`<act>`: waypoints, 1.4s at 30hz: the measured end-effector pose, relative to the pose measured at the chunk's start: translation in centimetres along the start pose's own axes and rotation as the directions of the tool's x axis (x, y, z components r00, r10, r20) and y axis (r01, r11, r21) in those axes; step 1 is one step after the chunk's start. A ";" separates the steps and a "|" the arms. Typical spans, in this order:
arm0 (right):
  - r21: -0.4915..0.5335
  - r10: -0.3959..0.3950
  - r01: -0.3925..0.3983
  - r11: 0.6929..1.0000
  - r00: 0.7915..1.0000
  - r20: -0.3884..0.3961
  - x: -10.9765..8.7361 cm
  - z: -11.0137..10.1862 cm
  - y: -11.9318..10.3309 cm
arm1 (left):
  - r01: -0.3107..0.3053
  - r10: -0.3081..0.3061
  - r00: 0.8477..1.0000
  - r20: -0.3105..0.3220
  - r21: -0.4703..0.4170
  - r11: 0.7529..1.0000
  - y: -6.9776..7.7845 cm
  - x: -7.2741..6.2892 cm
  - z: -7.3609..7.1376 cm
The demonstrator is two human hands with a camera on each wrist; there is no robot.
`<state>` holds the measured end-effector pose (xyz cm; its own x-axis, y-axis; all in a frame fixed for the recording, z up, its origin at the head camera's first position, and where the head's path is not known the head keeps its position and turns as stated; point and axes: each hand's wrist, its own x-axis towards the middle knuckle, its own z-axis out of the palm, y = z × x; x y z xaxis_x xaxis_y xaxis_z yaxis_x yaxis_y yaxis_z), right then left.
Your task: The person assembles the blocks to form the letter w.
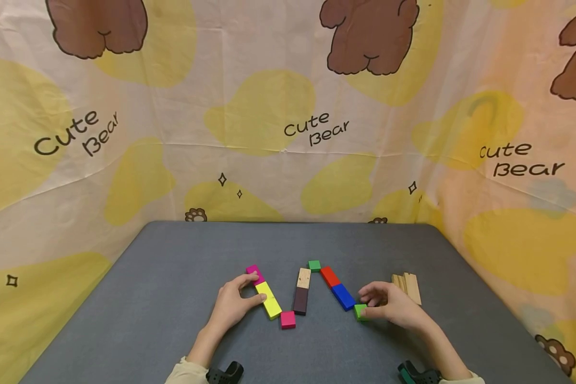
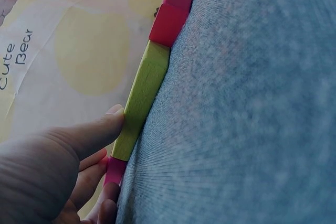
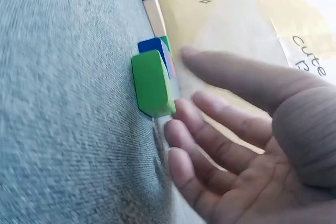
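Note:
Coloured wooden blocks form a zigzag on the table in the head view. My left hand (image 1: 232, 304) touches the left stroke, its forefinger at the magenta block (image 1: 253, 269) and its thumb at the yellow block (image 1: 270, 305). A pinkish-red block (image 1: 288, 320) sits at the yellow one's lower end. Then come a dark brown block (image 1: 300, 302), a plain wood block (image 1: 304, 278), a green block (image 1: 314, 265), a red block (image 1: 330, 276) and a blue block (image 1: 343, 297). My right hand (image 1: 393, 305) is beside the light green block (image 3: 151, 82), fingers loosely bent, gripping nothing.
Several plain wood blocks (image 1: 413, 289) lie close together behind my right hand. The grey tabletop (image 1: 197, 245) ends at a printed cloth backdrop (image 1: 269, 181), which also hangs along the sides.

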<state>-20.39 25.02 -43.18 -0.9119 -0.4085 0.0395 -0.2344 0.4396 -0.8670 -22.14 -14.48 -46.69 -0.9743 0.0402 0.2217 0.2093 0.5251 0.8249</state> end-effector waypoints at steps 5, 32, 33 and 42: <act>-0.049 0.012 -0.019 0.999 0.990 -0.144 -0.2 -0.8 0.4 | 0.002 -0.002 1.000 0.000 0.008 1.000 -0.1 0.0 0.1; -0.181 0.040 -0.115 0.977 0.927 -0.373 -4.2 -7.6 3.7 | -0.005 0.004 1.000 0.006 0.016 1.000 0.1 0.3 0.1; -0.176 0.046 -0.116 0.978 0.933 -0.356 -4.2 -7.6 3.8 | -0.005 0.005 1.000 0.006 0.013 1.000 0.1 0.3 0.1; -0.210 0.008 -0.074 0.975 0.954 -0.300 -4.0 -7.7 5.1 | -0.005 0.005 1.000 0.006 0.023 1.000 0.0 0.2 0.1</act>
<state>-20.53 35.06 -43.89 -0.9727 -0.1463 0.1802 -0.2320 0.6265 -0.7441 -22.36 -14.38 -46.67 -0.9738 0.0474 0.2225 0.2120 0.5443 0.8117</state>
